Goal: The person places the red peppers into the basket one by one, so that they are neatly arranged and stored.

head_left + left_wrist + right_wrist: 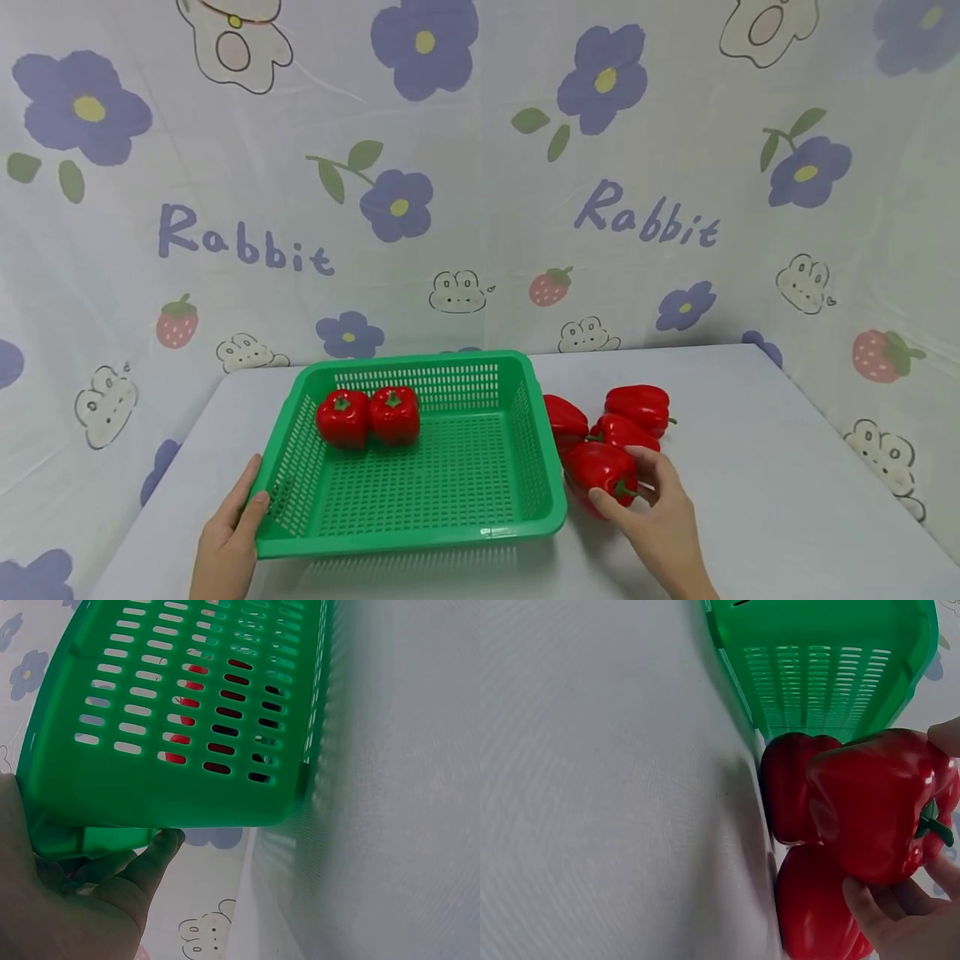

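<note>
A green slotted basket (480, 523) sits on the table with two red peppers (367, 417) in its far left corner. My left hand (238, 521) grips the basket's near left rim (97, 825), thumb on top and fingers under the lip. To the basket's right lie several red peppers (637, 406). My right hand (651, 496) is curled around the nearest pepper (600, 471), thumb and fingers on either side of its green stem (932, 825). In the right wrist view that pepper (877, 802) sits against two others (791, 787).
The white table (787, 500) has bare surface right of the peppers. A floral "Rabbit" cloth (480, 167) forms the backdrop and drapes down both sides of the table. The table's far right corner (757, 350) is near the backdrop.
</note>
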Demonstrator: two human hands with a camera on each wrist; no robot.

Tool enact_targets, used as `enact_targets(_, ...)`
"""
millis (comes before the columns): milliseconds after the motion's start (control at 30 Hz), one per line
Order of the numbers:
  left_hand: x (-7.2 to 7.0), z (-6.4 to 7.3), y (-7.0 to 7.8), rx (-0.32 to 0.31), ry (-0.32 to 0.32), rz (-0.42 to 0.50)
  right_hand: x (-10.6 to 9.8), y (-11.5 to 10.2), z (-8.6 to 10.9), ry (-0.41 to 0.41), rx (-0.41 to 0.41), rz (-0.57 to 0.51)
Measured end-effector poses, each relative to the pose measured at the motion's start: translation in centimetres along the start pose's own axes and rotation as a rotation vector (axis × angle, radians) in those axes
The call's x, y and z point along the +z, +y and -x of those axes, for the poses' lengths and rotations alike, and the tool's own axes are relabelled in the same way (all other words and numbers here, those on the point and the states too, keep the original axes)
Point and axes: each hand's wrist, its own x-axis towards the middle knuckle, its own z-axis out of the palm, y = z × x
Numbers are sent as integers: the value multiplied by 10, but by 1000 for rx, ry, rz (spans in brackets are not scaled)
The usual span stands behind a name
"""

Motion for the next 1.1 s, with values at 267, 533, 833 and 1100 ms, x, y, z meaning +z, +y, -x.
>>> enact_targets(267, 1, 0, 1, -22, -8, 5, -3, 0, 2, 72, -46, -16)
enact_targets(533, 1, -1, 0, -34, -13, 13, -2, -3, 3, 155, -79, -11)
enact_targets(833, 0, 0, 1, -28, -10, 14, -3, -6, 5, 181, -100, -44)
enact_targets(1100, 1, 0, 0, -23, -5, 5, -2, -7, 6, 238, -95, -40)
